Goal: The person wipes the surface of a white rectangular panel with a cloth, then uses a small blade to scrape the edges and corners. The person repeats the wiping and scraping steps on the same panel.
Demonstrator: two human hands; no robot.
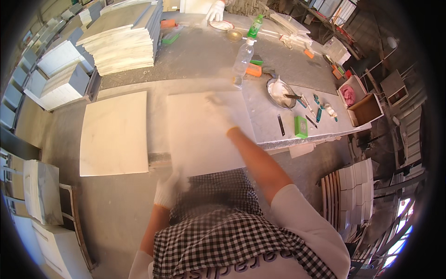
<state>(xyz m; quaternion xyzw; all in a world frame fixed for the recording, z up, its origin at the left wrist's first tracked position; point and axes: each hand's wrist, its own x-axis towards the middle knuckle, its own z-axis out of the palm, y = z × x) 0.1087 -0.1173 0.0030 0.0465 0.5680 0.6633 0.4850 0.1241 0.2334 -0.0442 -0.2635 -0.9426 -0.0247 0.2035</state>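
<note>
A gloved left hand [169,188] grips the white marble tile [204,132] at its 7 o'clock corner. The gloved right hand [222,109] lies flat, fingers spread, near its 1 o'clock corner, a second tile [114,134] lying at 9 o'clock.

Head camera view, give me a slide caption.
Gloved left hand and right hand on a white stone tile at a dusty workbench.

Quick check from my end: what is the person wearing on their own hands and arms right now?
Both hands wear white knit work gloves: the left hand and the right hand, which is motion-blurred. The forearms are bare below short white sleeves. A black-and-white checked apron covers the front. No watch or markings can be made out.
</note>
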